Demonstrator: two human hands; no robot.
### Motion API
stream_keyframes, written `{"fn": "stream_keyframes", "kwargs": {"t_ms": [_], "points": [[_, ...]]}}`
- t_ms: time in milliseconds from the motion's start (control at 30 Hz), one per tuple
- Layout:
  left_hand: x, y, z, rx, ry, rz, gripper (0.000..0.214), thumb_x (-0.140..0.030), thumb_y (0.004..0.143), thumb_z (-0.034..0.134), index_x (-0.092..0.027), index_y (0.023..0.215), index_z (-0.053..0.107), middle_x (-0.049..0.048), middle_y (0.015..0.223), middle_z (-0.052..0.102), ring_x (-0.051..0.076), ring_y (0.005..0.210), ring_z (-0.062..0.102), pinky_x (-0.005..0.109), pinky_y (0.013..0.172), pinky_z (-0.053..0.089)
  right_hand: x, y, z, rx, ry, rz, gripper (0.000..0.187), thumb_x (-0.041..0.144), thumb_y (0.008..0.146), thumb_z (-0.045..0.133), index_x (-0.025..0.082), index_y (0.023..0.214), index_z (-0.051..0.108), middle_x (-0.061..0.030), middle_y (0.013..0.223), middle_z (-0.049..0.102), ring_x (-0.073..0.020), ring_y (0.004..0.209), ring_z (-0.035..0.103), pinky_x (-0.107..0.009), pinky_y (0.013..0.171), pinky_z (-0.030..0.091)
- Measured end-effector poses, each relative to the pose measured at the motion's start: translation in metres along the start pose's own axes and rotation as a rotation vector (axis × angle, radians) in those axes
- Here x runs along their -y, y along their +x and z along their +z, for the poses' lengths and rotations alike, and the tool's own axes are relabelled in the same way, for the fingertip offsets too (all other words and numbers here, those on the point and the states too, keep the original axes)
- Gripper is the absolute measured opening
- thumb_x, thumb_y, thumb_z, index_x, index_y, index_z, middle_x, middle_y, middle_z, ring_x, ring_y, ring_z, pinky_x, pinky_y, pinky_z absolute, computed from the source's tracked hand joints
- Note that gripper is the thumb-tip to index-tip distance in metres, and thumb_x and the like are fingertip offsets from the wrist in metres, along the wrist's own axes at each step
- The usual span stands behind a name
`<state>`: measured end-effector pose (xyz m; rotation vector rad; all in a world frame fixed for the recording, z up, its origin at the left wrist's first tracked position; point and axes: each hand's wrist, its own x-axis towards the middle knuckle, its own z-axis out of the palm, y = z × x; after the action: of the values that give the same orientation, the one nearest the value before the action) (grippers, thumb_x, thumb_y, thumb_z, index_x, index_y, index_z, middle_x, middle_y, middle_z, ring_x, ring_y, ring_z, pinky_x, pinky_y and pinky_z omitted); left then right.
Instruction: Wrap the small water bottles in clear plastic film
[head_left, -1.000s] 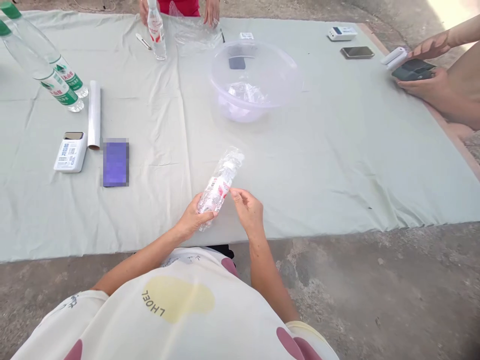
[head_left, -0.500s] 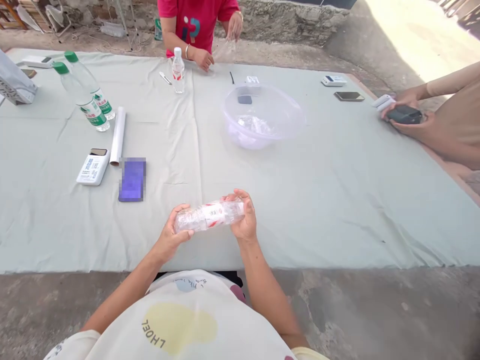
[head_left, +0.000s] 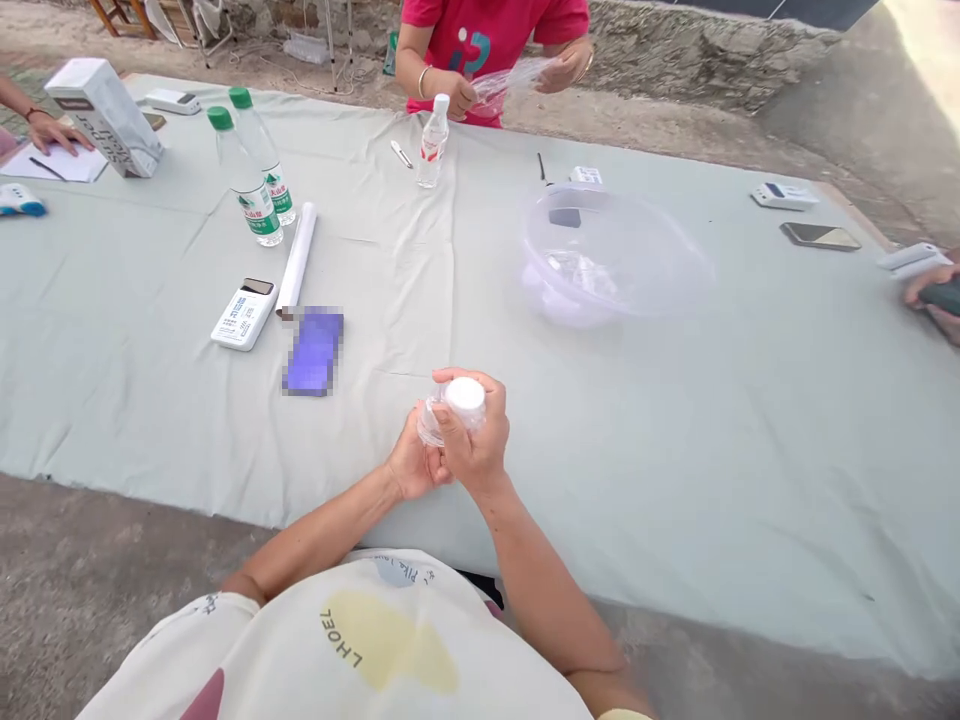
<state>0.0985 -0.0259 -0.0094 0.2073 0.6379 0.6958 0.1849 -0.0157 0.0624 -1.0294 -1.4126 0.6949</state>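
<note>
Near the table's front edge, a clear plastic bottle [head_left: 463,398] in crinkled clear film points its white cap up toward me. My right hand [head_left: 484,440] is wrapped round it close to the cap, thumb on the near side. Lower and to the left, my left hand [head_left: 414,462] is closed round the bottle's body, its fingers partly hidden behind the bottle and the right hand. The bottle's label is out of sight.
A translucent basin [head_left: 577,310] holding crumpled film stands ahead right. On the left are two green-capped bottles [head_left: 259,220], a white roll [head_left: 298,260], a power bank [head_left: 245,315] and a purple pixelated item [head_left: 313,352]. Across the table, a person in red stretches clear film [head_left: 517,80].
The bottle has turned from lying sideways to cap toward me, and my hands have come together on it. My view has shifted left. The person opposite has raised the film.
</note>
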Motion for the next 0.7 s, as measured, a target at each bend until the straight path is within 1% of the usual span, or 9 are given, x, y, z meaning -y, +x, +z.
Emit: {"fn": "stream_keyframes", "kwargs": {"t_ms": [67,133,167,233,300,367,500,567,700], "points": [[-0.003,0.003,-0.009,0.090,-0.034,-0.072,0.090,-0.087,0.083,0.017,-0.014,0.113,0.061,0.0055,0.070,0.061,0.015,0.053,0.053,0.027,0.050,0.036,-0.011,0.012,-0.005,0.035,0.040,0.098,0.033,0.049,0.088,0.063,0.026,0.109,0.051,-0.0032,0.097,0.070,-0.0146,0.065,0.062,-0.030,0.057,0.050],[-0.005,0.006,-0.019,0.205,-0.061,-0.118,0.094,-0.090,0.079,0.016,-0.015,0.118,0.059,0.0089,0.078,0.067,0.019,0.059,0.060,0.030,0.055,0.041,-0.024,0.032,-0.010,0.029,0.089,0.159,0.036,0.054,0.089,0.060,0.025,0.108,0.051,-0.0018,0.090,0.070,-0.0133,0.061,0.060,-0.028,0.055,0.049],[-0.005,0.007,-0.023,0.256,-0.063,-0.130,0.093,-0.090,0.079,0.020,-0.016,0.122,0.057,0.0102,0.084,0.069,0.020,0.064,0.063,0.031,0.059,0.044,-0.031,0.045,-0.012,0.018,0.100,0.167,0.038,0.057,0.089,0.059,0.025,0.109,0.051,-0.0013,0.088,0.070,-0.0134,0.062,0.060,-0.028,0.056,0.049],[-0.003,0.010,-0.028,0.312,-0.030,-0.134,0.079,-0.081,0.083,0.040,-0.018,0.127,0.056,0.0104,0.091,0.070,0.021,0.073,0.067,0.032,0.065,0.046,-0.046,0.076,-0.011,-0.029,0.093,0.141,0.042,0.061,0.087,0.059,0.025,0.108,0.050,-0.0002,0.085,0.068,-0.0141,0.064,0.061,-0.030,0.060,0.051],[0.000,0.011,-0.030,0.312,0.039,-0.129,0.062,-0.063,0.085,0.061,-0.018,0.126,0.057,0.0087,0.092,0.070,0.019,0.077,0.068,0.031,0.069,0.047,-0.063,0.113,-0.007,-0.078,0.061,0.091,0.040,0.063,0.087,0.058,0.027,0.104,0.048,0.0011,0.085,0.066,-0.0146,0.068,0.061,-0.031,0.065,0.052],[0.004,0.011,-0.031,0.303,0.095,-0.122,0.054,-0.051,0.081,0.073,-0.017,0.122,0.061,0.0078,0.091,0.070,0.018,0.077,0.068,0.030,0.070,0.047,-0.082,0.154,-0.001,-0.110,0.025,0.039,0.038,0.063,0.088,0.055,0.028,0.100,0.046,0.0015,0.086,0.062,-0.0149,0.073,0.062,-0.032,0.070,0.053],[0.006,0.010,-0.030,0.297,0.095,-0.113,0.050,-0.048,0.080,0.076,-0.017,0.117,0.064,0.0083,0.090,0.070,0.018,0.077,0.069,0.031,0.070,0.047,-0.120,0.237,0.017,-0.120,-0.032,-0.040,0.039,0.061,0.087,0.057,0.029,0.100,0.040,0.0001,0.091,0.059,-0.0137,0.078,0.057,-0.032,0.076,0.053],[0.005,0.010,-0.030,0.296,0.082,-0.111,0.049,-0.048,0.080,0.076,-0.018,0.117,0.064,0.0083,0.090,0.070,0.018,0.078,0.069,0.031,0.070,0.047,-0.136,0.273,0.027,-0.133,-0.105,-0.060,0.036,0.059,0.088,0.055,0.028,0.101,0.041,-0.0011,0.095,0.059,-0.0138,0.084,0.057,-0.033,0.084,0.052],[0.003,0.010,-0.030,0.286,0.076,-0.122,0.050,-0.049,0.079,0.076,-0.018,0.115,0.064,0.0086,0.090,0.070,0.018,0.078,0.069,0.031,0.069,0.046,-0.159,0.318,0.049,-0.168,-0.221,-0.013,0.024,0.048,0.094,0.046,0.027,0.106,0.045,-0.0007,0.101,0.057,-0.0181,0.105,0.062,-0.040,0.097,0.048]]}}
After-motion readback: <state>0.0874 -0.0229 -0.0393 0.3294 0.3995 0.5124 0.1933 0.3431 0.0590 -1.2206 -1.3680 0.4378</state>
